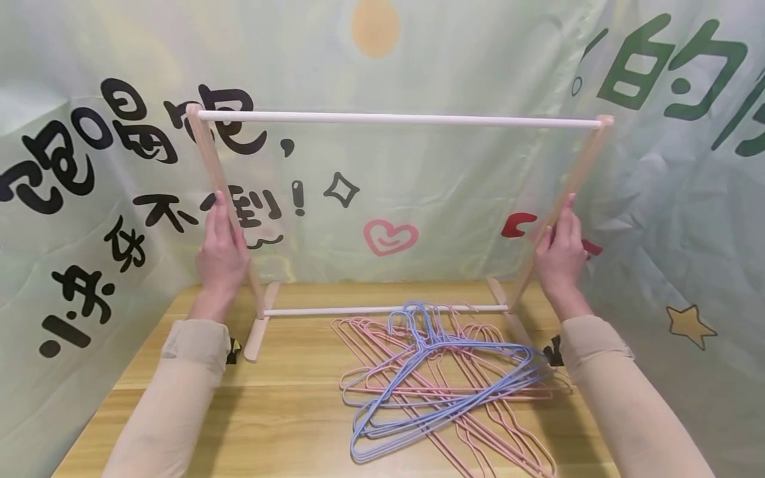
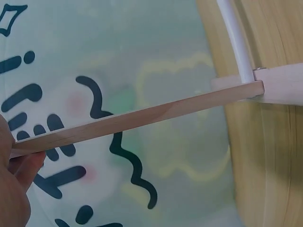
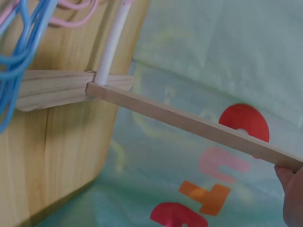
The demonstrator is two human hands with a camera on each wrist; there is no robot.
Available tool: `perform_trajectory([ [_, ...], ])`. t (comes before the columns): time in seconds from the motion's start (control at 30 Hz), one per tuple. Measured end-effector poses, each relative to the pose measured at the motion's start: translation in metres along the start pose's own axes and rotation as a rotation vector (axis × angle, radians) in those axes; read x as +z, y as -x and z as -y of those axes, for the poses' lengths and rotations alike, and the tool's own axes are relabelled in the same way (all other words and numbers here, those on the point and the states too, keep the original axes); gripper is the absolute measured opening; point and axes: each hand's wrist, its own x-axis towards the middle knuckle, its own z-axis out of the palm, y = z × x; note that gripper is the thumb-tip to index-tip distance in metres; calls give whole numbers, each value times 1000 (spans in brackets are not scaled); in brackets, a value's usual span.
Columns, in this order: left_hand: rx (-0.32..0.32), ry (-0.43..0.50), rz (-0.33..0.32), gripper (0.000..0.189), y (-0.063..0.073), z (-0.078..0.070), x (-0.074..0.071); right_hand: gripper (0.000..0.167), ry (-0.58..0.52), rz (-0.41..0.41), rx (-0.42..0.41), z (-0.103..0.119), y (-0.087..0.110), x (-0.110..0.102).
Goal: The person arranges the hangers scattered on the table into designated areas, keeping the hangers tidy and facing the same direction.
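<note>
A small clothes rack (image 1: 400,119) with wooden side posts and white rods stands at the back of the wooden table. My left hand (image 1: 222,255) grips its left post about halfway up; in the left wrist view, fingers (image 2: 31,168) wrap under that wooden post (image 2: 142,116). On the other side, my right hand (image 1: 562,255) holds the right post at a similar height, its thumb (image 3: 285,177) against the wood in the right wrist view. In front of the rack's lower rod (image 1: 335,311) lies a pile of blue hangers (image 1: 430,425) on top of pink hangers (image 1: 532,451).
The table (image 1: 287,425) has a light wood grain. Behind and beside it hangs a pale printed curtain (image 1: 466,199) with characters, a heart and a star. The rack's flat feet (image 1: 258,332) rest on the tabletop, the right one close to the hangers.
</note>
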Motion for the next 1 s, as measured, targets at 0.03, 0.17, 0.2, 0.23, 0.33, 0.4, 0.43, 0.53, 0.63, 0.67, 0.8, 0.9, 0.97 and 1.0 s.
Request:
perform_trajectory([
  [0.03, 0, 0, -1, 74, 0, 1, -2, 65, -1, 7, -4, 2, 0, 1],
  [0.17, 16, -5, -14, 72, -2, 5, -8, 65, -2, 22, -11, 10, 2, 3],
  [0.2, 21, -7, -15, 72, -3, 6, -9, 66, -5, 26, -7, 12, 2, 3],
  [0.23, 25, -12, -14, 71, -3, 7, -10, 67, -7, 30, -1, 13, 3, 3],
  [0.33, 23, -14, -9, 71, -3, 10, -12, 69, -9, 42, 5, 16, 5, 2],
  [0.4, 24, -12, -10, 71, -2, 12, -13, 70, -12, 48, 2, 17, 6, 2],
  [0.43, 28, -11, -11, 71, -2, 13, -14, 70, -15, 51, -1, 18, 6, 2],
  [0.53, 42, -5, -16, 71, -1, 14, -15, 70, -21, 62, -1, 19, 7, 0],
  [0.63, 40, -5, -8, 70, -1, 13, -17, 71, -27, 76, 6, 20, 6, -1],
  [0.67, 33, -6, 1, 71, -2, 12, -18, 72, -29, 82, 9, 19, 6, -2],
  [0.8, 4, -25, 34, 71, -3, 10, -20, 75, -48, 116, 26, 20, 5, -4],
  [0.9, 7, -51, 29, 72, -6, 9, -23, 78, -60, 144, 38, 21, 5, -6],
  [0.97, 26, -65, 3, 72, -9, 8, -27, 80, -64, 151, 42, 23, 5, -8],
  [1.0, 38, -71, -13, 73, -11, 7, -28, 80, -68, 153, 46, 24, 5, -9],
])
